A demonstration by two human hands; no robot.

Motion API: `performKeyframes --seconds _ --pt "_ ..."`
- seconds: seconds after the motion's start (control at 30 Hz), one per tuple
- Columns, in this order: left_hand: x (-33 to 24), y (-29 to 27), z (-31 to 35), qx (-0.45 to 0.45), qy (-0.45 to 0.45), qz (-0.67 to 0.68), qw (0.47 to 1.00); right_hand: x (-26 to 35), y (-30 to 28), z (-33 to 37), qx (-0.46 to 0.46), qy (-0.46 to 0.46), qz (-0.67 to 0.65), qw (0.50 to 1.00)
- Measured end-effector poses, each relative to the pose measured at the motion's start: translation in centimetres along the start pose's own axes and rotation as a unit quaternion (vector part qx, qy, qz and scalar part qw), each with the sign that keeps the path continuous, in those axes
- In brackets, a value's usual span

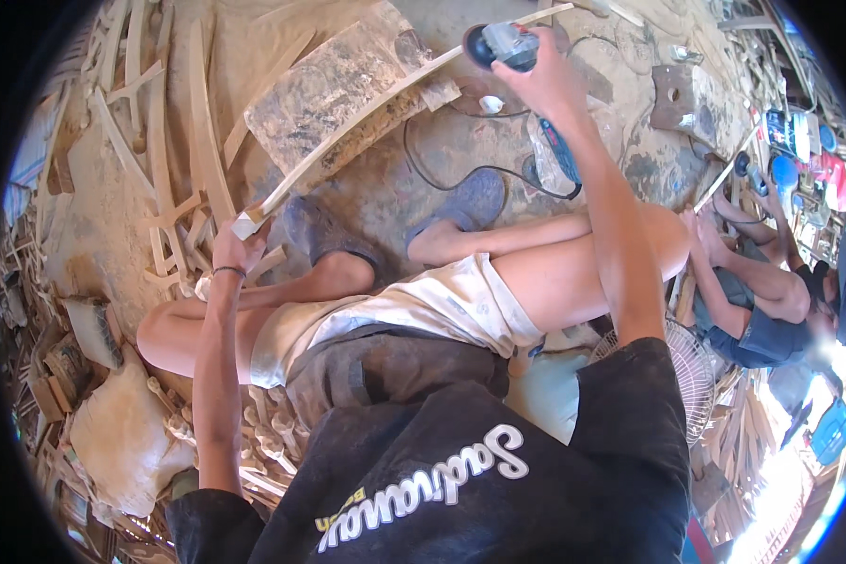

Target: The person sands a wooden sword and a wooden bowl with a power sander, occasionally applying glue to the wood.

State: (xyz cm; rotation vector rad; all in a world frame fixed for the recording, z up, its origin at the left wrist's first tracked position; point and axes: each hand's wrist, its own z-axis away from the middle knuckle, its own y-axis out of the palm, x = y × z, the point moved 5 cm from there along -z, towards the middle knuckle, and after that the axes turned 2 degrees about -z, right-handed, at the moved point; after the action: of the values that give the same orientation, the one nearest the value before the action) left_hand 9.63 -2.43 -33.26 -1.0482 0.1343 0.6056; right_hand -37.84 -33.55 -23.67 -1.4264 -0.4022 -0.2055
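Observation:
My left hand (240, 246) is closed around the near end of a long, thin, curved wooden strip (362, 120). The strip slants up to the right, over a worn wooden block (334, 89) on the floor. My right hand (543, 77) grips a grey angle grinder (514, 45) near the strip's far part. Its dark round disc (479, 47) overlaps the strip; whether it presses on it I cannot tell.
Many wooden strips (202, 122) lie at the left. A teal and grey power tool (556, 155) and a black cable (423, 169) are on the floor. A co-worker (757, 291) sits at the right, holding another strip. A fan (691, 381) stands behind my right arm.

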Motion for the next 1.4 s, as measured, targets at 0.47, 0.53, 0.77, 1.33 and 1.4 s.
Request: performKeyframes --seconds 0.47,0.53,0.77,1.33,1.4 --pt "9.1 -3.9 2.1 0.028 -0.045 -0.010 0.999 16.6 5.0 10.5 0.266 -0.166 -0.046 0.948" --pt "8.8 -4.7 2.6 0.043 -0.053 -0.005 0.998 16.9 5.1 10.7 0.270 -0.167 -0.034 0.948" --pt "7.2 -6.0 2.2 0.038 -0.039 -0.010 0.998 8.0 2.5 7.4 0.119 -0.098 -0.035 0.987" --pt "11.3 -6.8 1.8 0.003 0.043 -0.077 0.996 -5.8 -1.6 -1.2 -0.004 0.090 0.005 0.996" --pt "12.3 -7.1 1.6 0.054 -0.023 -0.013 0.998 -5.5 -1.8 -0.4 -0.001 0.094 -0.003 0.996"
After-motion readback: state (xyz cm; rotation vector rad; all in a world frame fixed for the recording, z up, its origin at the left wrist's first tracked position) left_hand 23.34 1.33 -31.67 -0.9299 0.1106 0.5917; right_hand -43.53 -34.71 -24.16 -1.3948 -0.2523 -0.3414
